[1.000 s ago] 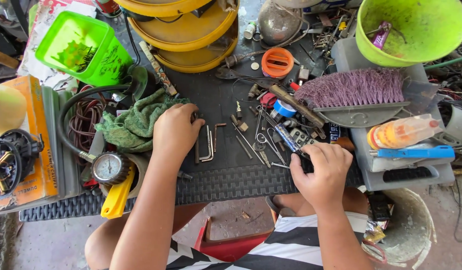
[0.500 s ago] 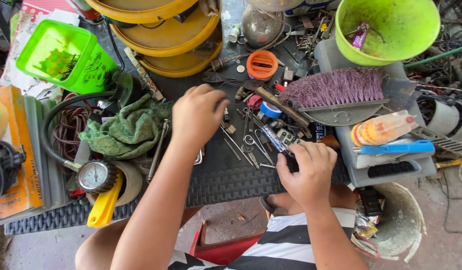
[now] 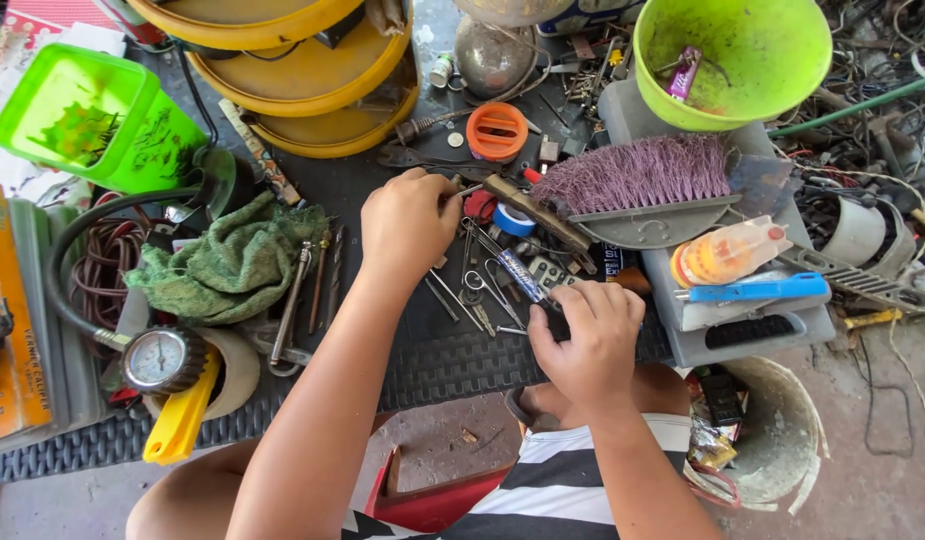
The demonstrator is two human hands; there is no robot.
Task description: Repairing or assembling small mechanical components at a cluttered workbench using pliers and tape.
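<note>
- While crouched at 6 o'clock, knees against the mat (image 3: 452, 365), working both hands over a litter of small metal parts.
- At 5 o'clock, right hand (image 3: 587, 340): clenched into a fist around the dark end of a tool (image 3: 522, 275), thumb on top, likely to keep the shaft steady while it lies pointing toward 11 o'clock.
- Just left of it, loose pins (image 3: 460, 300) flat on the mat, within easy reach of either hand.
- At centre, left hand (image 3: 407, 225): knuckles up, fingertips drawn together at a thin rod (image 3: 470, 190) beside a red cap (image 3: 479, 205); touching it, but cannot tell whether pinched or merely prodded.
- At 9 o'clock, a rag (image 3: 232, 265) bunched up, with drill bits (image 3: 317, 280) lined alongside, probably set apart to stay findable.
- At 8 o'clock, a gauge (image 3: 160, 358) on its black hose, face up, over a yellow handle (image 3: 182, 420).
- At 3 o'clock, a grey case (image 3: 742, 335) used as a shelf for a bottle (image 3: 727, 252) and a blue bar (image 3: 752, 290).
- At 4 o'clock, a bucket (image 3: 782, 470) off the mat, holding scraps.
- At 1 o'clock, a brush (image 3: 632, 175), bristles up, on its pan.
- At 12 o'clock, an orange cap (image 3: 496, 132).
- Farthest: yellow trays (image 3: 302, 70) at 11 o'clock, a green box (image 3: 92, 120) at 10, a green bowl (image 3: 732, 60) at 1, pushed back out of the working patch.
</note>
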